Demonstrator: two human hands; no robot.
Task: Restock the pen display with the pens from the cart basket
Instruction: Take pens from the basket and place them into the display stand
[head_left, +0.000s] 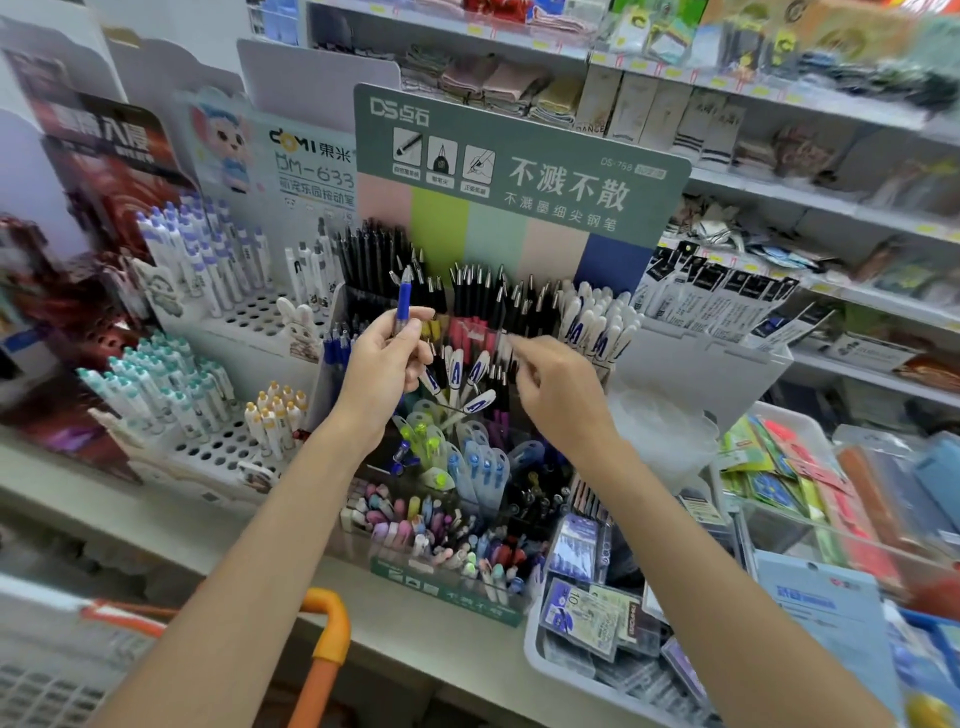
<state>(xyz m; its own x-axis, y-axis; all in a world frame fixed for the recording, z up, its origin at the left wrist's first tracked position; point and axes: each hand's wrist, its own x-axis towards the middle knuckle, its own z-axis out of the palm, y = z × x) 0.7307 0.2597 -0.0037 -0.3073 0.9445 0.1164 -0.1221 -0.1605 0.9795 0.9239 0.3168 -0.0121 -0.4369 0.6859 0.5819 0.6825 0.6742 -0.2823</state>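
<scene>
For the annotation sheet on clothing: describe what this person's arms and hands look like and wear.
The left hand and right hand are bare: no gloves, rings or watch visible. The left forearm and right forearm are bare too, no sleeves, bands or markings in view.

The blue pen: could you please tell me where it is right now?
In the head view, left of centre: the left hand holds the blue pen upright, just in front of the black pens in the green display.
</scene>
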